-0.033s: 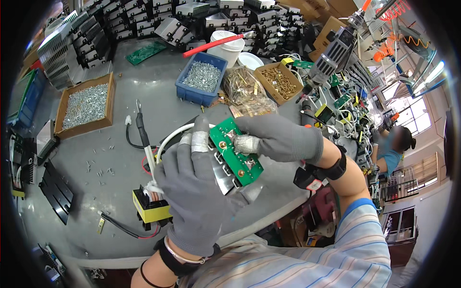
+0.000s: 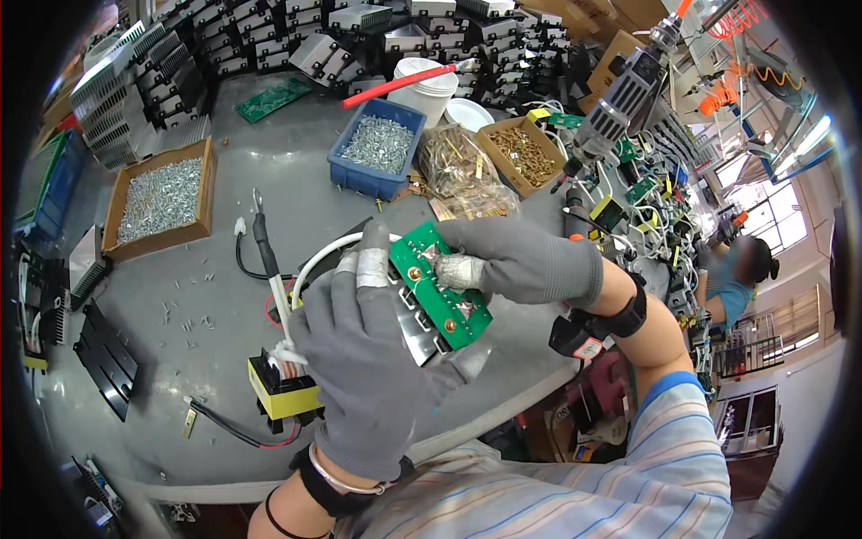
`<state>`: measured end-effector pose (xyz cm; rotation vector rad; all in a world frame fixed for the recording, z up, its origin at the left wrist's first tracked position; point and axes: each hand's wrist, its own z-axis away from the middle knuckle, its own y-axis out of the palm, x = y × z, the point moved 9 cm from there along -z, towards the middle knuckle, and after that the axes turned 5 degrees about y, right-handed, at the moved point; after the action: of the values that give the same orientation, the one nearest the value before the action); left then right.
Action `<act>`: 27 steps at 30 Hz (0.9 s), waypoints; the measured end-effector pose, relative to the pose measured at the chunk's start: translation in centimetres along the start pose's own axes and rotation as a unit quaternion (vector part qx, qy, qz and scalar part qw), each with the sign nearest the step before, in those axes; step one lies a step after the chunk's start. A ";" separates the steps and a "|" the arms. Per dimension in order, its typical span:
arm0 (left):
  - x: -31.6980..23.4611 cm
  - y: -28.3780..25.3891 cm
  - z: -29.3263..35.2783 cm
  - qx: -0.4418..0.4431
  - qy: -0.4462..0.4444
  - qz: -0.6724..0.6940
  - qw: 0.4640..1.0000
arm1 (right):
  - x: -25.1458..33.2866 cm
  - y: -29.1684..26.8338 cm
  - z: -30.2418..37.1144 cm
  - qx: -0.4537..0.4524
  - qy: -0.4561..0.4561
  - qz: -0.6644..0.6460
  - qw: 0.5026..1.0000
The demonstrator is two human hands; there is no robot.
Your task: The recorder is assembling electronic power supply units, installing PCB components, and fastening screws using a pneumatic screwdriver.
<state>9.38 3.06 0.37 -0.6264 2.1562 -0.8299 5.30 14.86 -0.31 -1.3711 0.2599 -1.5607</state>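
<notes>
A green circuit board (image 2: 462, 322) with brass-coloured screw points sits tilted over a silver metal piece (image 2: 414, 331). My left hand (image 2: 359, 368), in a grey glove with tape around a finger, lies along the left side of this assembly and grips it. My right hand (image 2: 521, 260), also gloved, pinches the board's upper right part, its taped thumb pressed on the face; the fingertips behind are hidden. From under my left hand a white cable (image 2: 325, 256) curves up. Beside its wrist rests a yellow and black transformer (image 2: 285, 395) with leads.
Boxes of silver screws (image 2: 162, 199), a blue bin of screws (image 2: 377, 144) and a box of brass screws (image 2: 519, 154) stand farther back. A power screwdriver (image 2: 620, 103) hangs at the right. Heat sinks are stacked behind. A co-worker (image 2: 741, 269) is at far right.
</notes>
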 end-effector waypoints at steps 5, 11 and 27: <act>0.6 0.2 0.0 0.000 -0.036 0.038 0.999 | -0.7 0.6 -0.5 0.000 -0.019 0.027 0.999; 1.6 0.8 0.0 0.032 -0.069 0.050 0.996 | -1.2 0.8 -1.4 -0.014 -0.003 -0.052 0.999; 1.4 0.8 -0.4 0.033 -0.068 0.014 0.997 | -2.4 0.9 -0.4 -0.117 0.062 -0.054 0.990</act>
<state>8.08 2.85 -0.65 -0.6005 2.0014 -0.8168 5.10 16.15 -2.58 -1.4885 0.4647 -1.7518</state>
